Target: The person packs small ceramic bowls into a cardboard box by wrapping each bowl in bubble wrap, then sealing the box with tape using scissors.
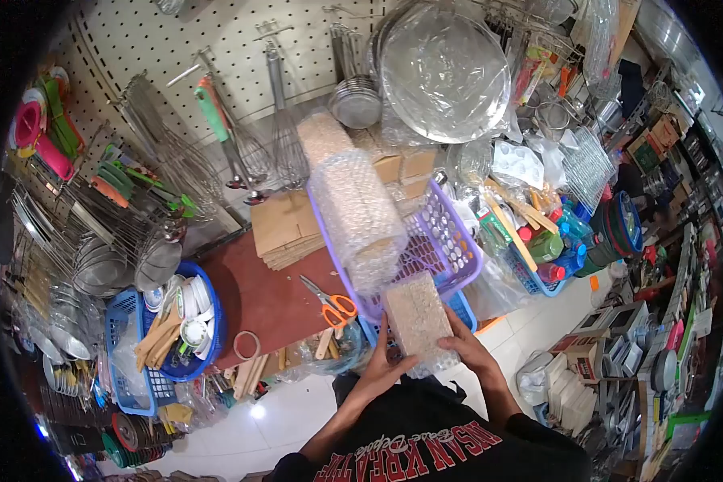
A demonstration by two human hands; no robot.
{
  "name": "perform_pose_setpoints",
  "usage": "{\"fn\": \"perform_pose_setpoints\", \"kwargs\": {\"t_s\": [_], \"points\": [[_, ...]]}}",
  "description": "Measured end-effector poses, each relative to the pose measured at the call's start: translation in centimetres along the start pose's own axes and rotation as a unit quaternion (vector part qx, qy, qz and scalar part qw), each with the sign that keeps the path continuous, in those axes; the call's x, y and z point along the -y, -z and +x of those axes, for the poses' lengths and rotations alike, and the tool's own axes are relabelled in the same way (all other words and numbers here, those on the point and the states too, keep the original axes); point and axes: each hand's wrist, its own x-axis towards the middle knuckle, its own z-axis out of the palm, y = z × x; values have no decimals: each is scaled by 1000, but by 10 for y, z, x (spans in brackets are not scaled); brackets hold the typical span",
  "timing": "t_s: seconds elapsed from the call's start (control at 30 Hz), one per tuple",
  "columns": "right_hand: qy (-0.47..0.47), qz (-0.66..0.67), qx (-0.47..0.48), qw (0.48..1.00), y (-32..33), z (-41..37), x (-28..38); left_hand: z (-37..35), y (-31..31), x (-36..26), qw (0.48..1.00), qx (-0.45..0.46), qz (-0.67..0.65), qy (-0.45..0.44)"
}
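A box wrapped in bubble wrap (418, 317) is held between my two hands in front of my body. My left hand (386, 365) grips its left side near the bottom, and my right hand (470, 347) grips its lower right side. Just beyond the box stands a purple basket (466, 269). Long bubble-wrapped bundles (357, 205) lie across the basket's left part, and small brown boxes (402, 170) sit at its back.
Orange-handled scissors (333, 305), a tape roll (247, 345) and stacked brown cardboard (285, 229) lie on the red surface (241, 277). A blue basket of utensils (217, 321) is at left. Whisks (285, 145) hang from the pegboard (128, 32).
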Motion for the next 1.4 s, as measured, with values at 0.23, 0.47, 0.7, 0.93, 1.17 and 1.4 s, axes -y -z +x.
{"fn": "perform_pose_setpoints", "kwargs": {"t_s": [0.23,0.47,0.7,0.93,1.17,1.4], "points": [[24,-33,-15,999,74,32,26,69,-52,11,961,-124,218,-119],[-39,-104,8,994,119,117,39,139,-44,-1,935,-184,304,16],[-144,-30,71,986,136,213,-9,168,-37,-5,891,-233,374,114],[-227,108,98,963,132,241,-21,180,-37,21,846,-258,446,134],[-238,144,111,954,131,257,-47,179,-39,27,844,-264,455,104],[-229,76,133,961,129,263,-49,177,-46,19,828,-268,480,110]]}}
